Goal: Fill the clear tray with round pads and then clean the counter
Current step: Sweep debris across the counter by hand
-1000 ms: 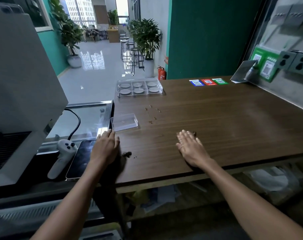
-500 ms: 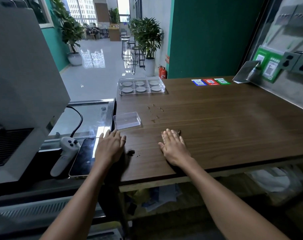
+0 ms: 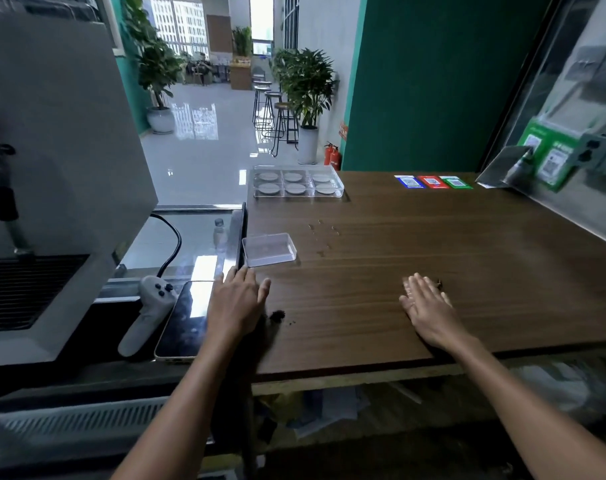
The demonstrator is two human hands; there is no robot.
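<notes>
A clear tray stands at the far left of the wooden counter, with a round grey pad in each of its compartments. My left hand lies flat at the counter's left edge, fingers apart, holding nothing. A small dark pile of crumbs sits just right of it. My right hand rests flat on the counter near the front, fingers together and straight, a dark crumb at its fingertips. Small crumbs are scattered mid-counter.
A small clear box lies beyond my left hand. Left of the counter are a phone, a white controller, a cable and a grey machine. Coloured cards and a wall panel with sockets border the far right.
My right hand slid left toward the left hand half a second ago and has now moved back out to the right. The left hand stayed at the counter's edge.
</notes>
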